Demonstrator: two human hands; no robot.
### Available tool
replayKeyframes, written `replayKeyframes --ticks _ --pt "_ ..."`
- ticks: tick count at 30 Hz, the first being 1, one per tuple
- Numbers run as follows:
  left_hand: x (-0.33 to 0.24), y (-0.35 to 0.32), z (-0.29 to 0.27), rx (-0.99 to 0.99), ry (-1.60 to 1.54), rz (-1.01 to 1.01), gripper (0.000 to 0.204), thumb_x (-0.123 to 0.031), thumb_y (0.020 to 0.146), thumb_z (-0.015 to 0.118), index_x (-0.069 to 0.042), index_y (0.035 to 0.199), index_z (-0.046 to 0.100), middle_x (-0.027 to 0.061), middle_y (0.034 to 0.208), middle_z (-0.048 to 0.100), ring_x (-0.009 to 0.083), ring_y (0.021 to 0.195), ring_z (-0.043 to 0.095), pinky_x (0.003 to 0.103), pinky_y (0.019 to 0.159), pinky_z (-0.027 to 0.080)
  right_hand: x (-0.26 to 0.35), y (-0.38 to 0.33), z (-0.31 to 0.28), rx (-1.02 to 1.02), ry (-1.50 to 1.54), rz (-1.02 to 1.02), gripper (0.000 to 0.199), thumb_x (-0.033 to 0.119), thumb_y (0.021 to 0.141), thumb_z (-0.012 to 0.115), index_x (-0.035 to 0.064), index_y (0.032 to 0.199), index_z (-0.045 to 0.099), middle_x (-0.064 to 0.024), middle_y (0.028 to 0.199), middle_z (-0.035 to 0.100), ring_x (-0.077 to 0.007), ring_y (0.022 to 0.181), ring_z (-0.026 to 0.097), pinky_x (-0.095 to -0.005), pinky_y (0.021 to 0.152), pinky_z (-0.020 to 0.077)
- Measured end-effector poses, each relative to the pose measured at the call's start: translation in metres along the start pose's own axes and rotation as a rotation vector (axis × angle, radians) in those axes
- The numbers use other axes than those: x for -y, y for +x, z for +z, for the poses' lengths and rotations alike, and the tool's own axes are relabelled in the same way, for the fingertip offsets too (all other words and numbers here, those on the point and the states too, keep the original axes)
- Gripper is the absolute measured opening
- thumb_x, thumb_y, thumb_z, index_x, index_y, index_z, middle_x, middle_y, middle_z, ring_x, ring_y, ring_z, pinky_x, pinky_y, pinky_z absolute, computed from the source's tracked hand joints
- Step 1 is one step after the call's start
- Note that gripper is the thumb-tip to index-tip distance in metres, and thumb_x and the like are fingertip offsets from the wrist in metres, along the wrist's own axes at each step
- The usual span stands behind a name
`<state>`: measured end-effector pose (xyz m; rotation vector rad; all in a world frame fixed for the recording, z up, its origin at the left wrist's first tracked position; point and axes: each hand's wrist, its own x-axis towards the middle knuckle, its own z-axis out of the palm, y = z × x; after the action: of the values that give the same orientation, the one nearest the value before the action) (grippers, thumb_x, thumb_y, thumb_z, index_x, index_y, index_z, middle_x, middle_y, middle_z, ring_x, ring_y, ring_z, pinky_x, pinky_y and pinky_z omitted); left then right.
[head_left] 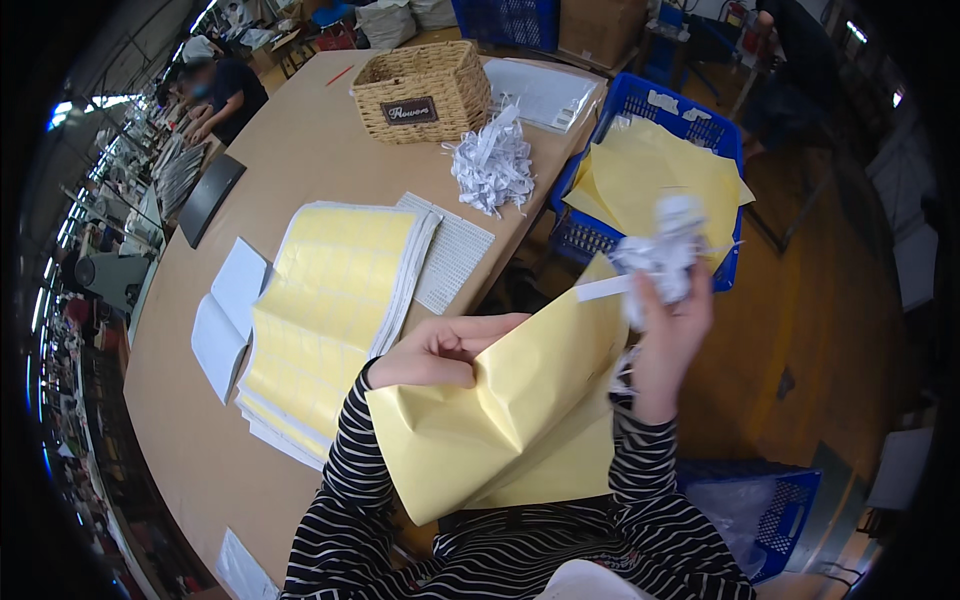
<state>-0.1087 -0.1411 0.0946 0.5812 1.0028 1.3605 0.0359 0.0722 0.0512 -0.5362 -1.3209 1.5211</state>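
My left hand [445, 350] is closed on the upper left edge of a yellow paper sheet [530, 385], which hangs bent and creased over my lap. On the right, my right hand [675, 335] grips a bunch of crumpled white paper strips [665, 260], slightly blurred at its top. One straight white strip [604, 288] sticks out from the bunch across the sheet's upper right corner. Beyond my right hand, a blue plastic crate [735, 150] holds several loose yellow sheets [655, 170].
The brown table [300, 130] bears a stack of yellow label sheets [325, 290], an open notebook [225, 320], a wicker basket [425, 95] and a heap of white strips [492, 165]. Another blue crate [790, 510] stands low at my right. A person [235, 95] works at the far left.
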Motion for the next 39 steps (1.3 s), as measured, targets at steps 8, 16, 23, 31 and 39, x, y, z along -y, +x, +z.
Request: replayKeyframes --ticks 8,16,23,31,39 --pt "0.012 -0.032 -0.030 -0.131 -0.371 0.168 0.079 0.017 0.052 0.041 0.013 0.130 0.049 0.0259 0.121 0.062 0.0330 0.109 0.064 0.038 0.096 0.051 0.022 0.050 -0.138 -0.505 -0.079 -0.244 0.038 -0.001 0.091 0.060 -0.0024 0.128 0.050 -0.0148 0.122 0.059 -0.0212 0.109 0.059 -0.0334 0.095 0.0473" --pt "0.031 -0.031 -0.062 -0.206 -0.361 0.093 0.066 0.010 0.063 0.044 0.012 0.129 0.053 0.0269 0.122 0.061 0.0342 0.106 0.066 0.037 0.098 0.051 0.051 0.024 -0.177 -0.586 -1.201 -0.362 0.052 0.001 0.086 0.063 -0.0044 0.135 0.046 -0.0179 0.128 0.055 -0.0270 0.121 0.054 -0.0404 0.099 0.0478" --pt "0.046 -0.032 -0.102 -0.429 0.320 -0.180 0.047 0.003 0.086 0.066 0.002 0.131 0.056 0.0120 0.119 0.066 0.0126 0.096 0.066 0.026 0.089 0.052 -0.023 -0.037 -0.056 0.426 -0.545 -0.189 0.070 0.009 0.071 0.080 0.0014 0.133 0.049 -0.0152 0.122 0.052 -0.0304 0.113 0.053 -0.0411 0.098 0.0423" --pt "0.048 -0.059 -0.146 -0.546 0.354 -0.153 0.050 0.008 0.084 0.063 0.002 0.133 0.055 0.0102 0.116 0.067 0.0134 0.095 0.066 0.026 0.088 0.052 -0.142 -0.088 0.082 0.790 -0.615 -0.123 0.064 0.012 0.073 0.080 0.0041 0.129 0.049 -0.0183 0.119 0.046 -0.0360 0.110 0.048 -0.0419 0.097 0.0404" --pt "0.059 -0.060 -0.161 -0.497 0.288 -0.078 0.049 0.004 0.086 0.063 0.000 0.134 0.055 0.0105 0.115 0.067 0.0126 0.093 0.066 0.026 0.088 0.053 -0.150 -0.035 0.061 0.200 -0.475 -0.021 0.063 0.012 0.077 0.078 0.0012 0.129 0.046 -0.0182 0.121 0.044 -0.0331 0.113 0.049 -0.0414 0.098 0.0413"
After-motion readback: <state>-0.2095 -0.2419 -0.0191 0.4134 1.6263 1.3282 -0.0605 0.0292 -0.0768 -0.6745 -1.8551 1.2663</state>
